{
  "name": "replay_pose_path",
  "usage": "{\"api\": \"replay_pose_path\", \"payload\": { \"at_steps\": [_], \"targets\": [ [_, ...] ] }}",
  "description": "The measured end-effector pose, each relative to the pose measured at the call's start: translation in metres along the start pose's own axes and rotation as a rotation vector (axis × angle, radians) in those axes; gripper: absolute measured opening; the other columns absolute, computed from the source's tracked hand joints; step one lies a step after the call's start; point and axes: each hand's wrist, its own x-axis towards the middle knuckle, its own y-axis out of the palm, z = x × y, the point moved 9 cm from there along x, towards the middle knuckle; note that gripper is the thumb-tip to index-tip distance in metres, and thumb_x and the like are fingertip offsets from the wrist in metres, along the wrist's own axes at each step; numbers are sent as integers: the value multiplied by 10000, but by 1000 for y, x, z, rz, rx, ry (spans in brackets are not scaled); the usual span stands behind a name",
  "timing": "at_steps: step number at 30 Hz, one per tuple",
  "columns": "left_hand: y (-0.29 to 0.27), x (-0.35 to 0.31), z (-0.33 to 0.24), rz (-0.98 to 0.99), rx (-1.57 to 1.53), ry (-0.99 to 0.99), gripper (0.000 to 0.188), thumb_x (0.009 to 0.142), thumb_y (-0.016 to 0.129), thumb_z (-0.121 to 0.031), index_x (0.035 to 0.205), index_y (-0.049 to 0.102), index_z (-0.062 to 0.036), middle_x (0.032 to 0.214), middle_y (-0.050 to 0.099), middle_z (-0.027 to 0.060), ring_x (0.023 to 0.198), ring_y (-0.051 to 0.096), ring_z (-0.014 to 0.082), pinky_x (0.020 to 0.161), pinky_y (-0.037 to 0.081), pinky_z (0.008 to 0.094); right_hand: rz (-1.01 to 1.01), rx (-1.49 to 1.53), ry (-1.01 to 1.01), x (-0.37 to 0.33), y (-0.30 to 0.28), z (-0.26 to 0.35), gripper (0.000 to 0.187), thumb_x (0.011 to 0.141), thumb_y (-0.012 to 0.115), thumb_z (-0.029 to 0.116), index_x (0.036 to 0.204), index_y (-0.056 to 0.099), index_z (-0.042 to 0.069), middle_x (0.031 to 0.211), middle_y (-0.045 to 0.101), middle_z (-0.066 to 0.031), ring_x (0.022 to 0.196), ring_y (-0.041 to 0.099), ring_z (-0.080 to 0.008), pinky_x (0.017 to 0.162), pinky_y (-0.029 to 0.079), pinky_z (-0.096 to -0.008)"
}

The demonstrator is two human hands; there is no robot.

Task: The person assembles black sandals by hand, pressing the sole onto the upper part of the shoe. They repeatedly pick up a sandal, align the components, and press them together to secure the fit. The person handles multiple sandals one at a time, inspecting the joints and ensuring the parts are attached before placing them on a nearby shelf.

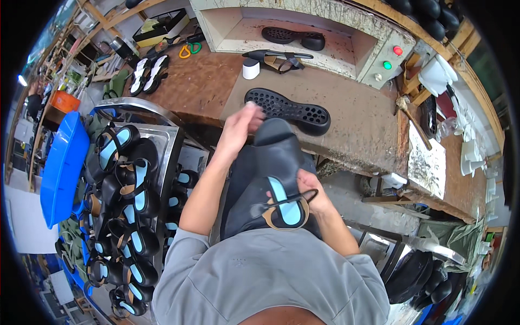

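A black sandal [281, 154] with an open toe, a light blue insole and a thin ankle strap lies over my lap, toe pointing at the bench. My right hand [314, 190] grips it by the side, near the heel. Just left of the sandal's toe is my left hand [242, 127], raised with its fingers bent and smeared by motion; whether they pinch anything is not visible. Beyond the toe, a black shoe sole [288, 111] with a honeycomb of holes rests on the bench, close to the left fingertips.
On the bench [346, 130] stand a small white container [251, 69] and another sandal [281, 60]. Behind is a cabinet [233, 24] holding another sole [292, 37]. To my left, a metal rack [172, 146] carries several sandals. A hammer [414, 119] lies at the right.
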Motion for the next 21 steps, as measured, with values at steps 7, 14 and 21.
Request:
{"api": "replay_pose_path", "payload": {
  "at_steps": [7, 14, 21],
  "targets": [
    [-28, 94, 32, -478, 906, 321, 520, 853, 637, -384, 1131, 558, 47, 1020, 628, 143, 910, 589, 217, 847, 454, 335, -511, -205, -132, -32, -67, 57, 295, 939, 522, 131, 1189, 498, -23, 1089, 604, -190, 896, 647, -365, 726, 583, -461],
    [-3, 54, -16, -175, -326, 420, 373, 883, 606, -49, 1239, 522, 22, 1021, 618, 49, 913, 567, 98, 845, 449, 241, -330, 184, -249, -34, -66, 83, 361, 855, 602, 167, 1125, 558, -69, 1068, 635, -148, 953, 637, -218, 857, 517, -330],
    [17, 5, 42, 69, -64, 112, 354, 819, 618, 24, 1169, 592, -27, 1002, 606, 62, 932, 576, 132, 841, 443, 252, -459, -465, 108, -28, -72, 10, 122, 895, 524, -39, 1004, 576, -51, 981, 648, -47, 909, 587, -92, 775, 463, -234]
  ]
}}
